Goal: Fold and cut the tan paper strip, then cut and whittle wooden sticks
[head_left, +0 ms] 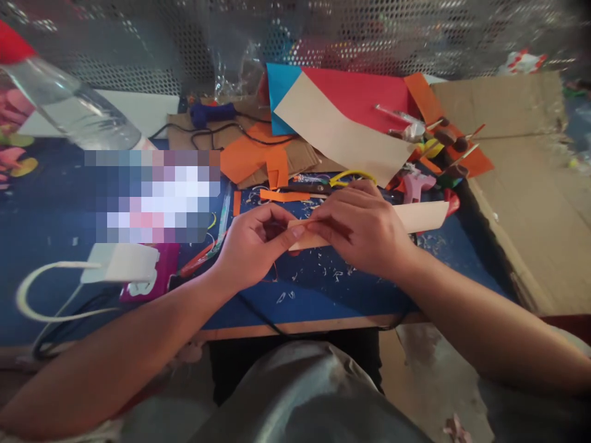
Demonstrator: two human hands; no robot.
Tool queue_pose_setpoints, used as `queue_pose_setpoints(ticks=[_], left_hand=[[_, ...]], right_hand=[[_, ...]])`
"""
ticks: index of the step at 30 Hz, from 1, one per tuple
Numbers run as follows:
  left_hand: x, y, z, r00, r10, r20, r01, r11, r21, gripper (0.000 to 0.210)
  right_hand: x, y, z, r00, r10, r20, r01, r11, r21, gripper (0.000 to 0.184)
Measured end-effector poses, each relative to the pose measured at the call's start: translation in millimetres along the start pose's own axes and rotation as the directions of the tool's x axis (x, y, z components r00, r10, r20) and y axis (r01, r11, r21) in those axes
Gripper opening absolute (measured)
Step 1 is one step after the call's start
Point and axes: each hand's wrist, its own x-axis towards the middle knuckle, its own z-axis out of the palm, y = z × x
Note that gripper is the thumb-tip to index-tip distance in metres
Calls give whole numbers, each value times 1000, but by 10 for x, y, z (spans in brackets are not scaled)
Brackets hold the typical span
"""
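Observation:
A long, pale peach strip of paper or card (420,216) runs sideways between my two hands above the blue table. My left hand (261,243) pinches its left end between thumb and forefinger. Close beside it, my right hand (362,227) grips the strip with thumb and fingers, and the far end sticks out to the right. Part of the strip is hidden behind my right hand. Scissors with yellow handles (353,177) lie just beyond my right hand, among orange paper scraps (284,195).
A pink glue gun (418,184) and sheets of coloured paper (355,104) lie behind the hands. Cardboard (530,203) covers the right side. At left are a tilted bottle (78,98), a white charger (120,261) with cable and a blue-handled tool (212,114). Small clippings dot the table.

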Motion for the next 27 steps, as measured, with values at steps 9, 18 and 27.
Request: queue_pose_setpoints(ticks=[9, 18, 27], left_hand=[[11, 61, -2, 996, 84, -35, -74, 972, 224, 39], [9, 81, -10, 995, 92, -47, -72, 945, 319, 38], [6, 54, -15, 993, 100, -70, -71, 938, 339, 31]], right_hand=[[-24, 10, 20, 1000, 23, -2, -23, 1000, -12, 23], [-34, -21, 8, 999, 50, -4, -50, 998, -26, 20], [-38, -39, 4, 998, 61, 5, -61, 997, -55, 24]])
